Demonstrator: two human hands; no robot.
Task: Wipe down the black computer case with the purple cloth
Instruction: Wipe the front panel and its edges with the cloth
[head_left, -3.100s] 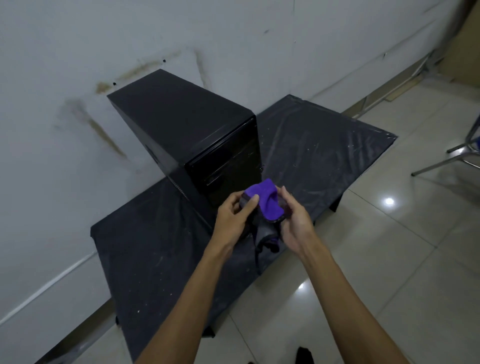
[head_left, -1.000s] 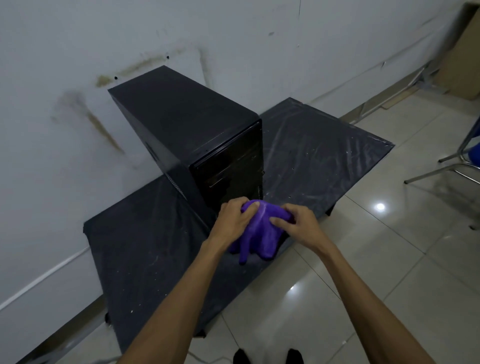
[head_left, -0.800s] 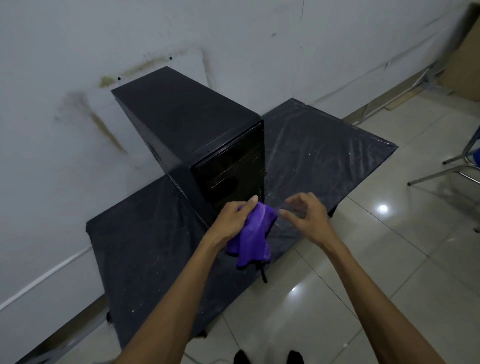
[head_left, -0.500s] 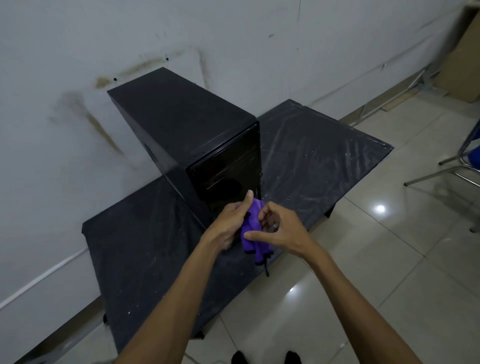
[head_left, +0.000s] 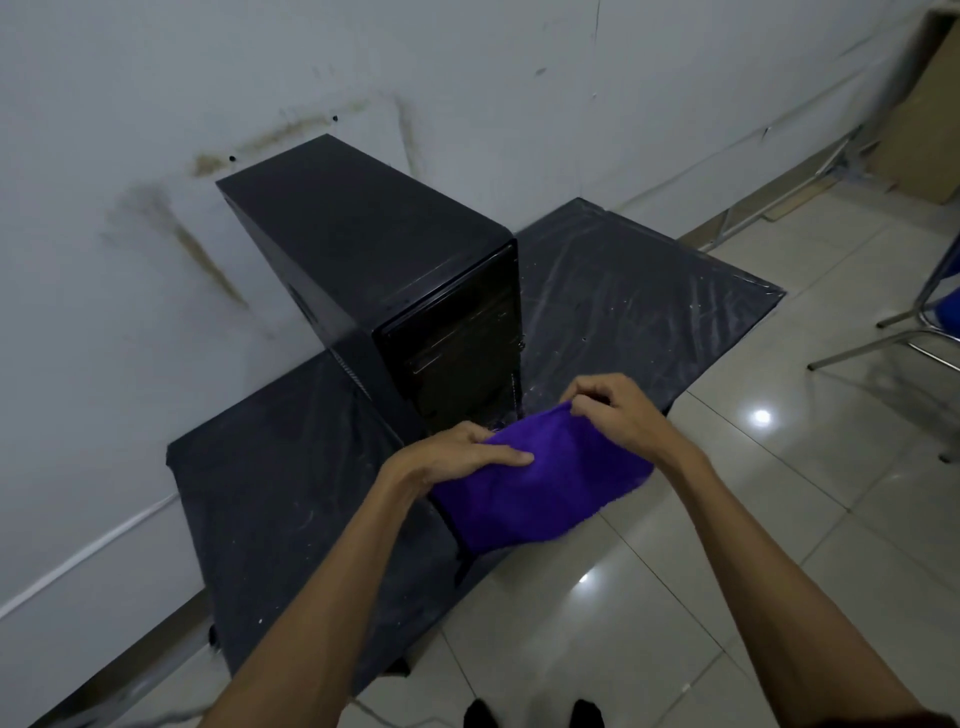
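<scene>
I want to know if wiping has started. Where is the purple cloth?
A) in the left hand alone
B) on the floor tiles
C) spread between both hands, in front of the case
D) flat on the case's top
C: the left hand and right hand each hold an edge of the cloth, spread out in front of the case, not touching its top.
</scene>
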